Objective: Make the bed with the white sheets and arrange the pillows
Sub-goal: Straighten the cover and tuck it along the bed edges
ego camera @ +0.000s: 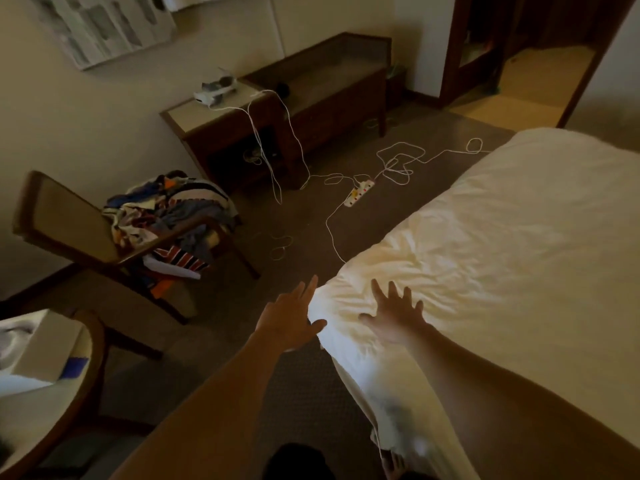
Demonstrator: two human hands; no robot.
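A bed fills the right half of the head view, covered by a wrinkled white sheet. Its near-left corner lies just in front of me. My left hand is at that corner with fingers straight and spread, the thumb touching the sheet's edge. My right hand presses flat on top of the sheet beside it, fingers splayed. No pillows are in view.
An armchair piled with clothes stands left of the bed. A white power strip and tangled cables lie on the floor between the bed and a dark wooden desk. A round table sits at lower left. A doorway opens at upper right.
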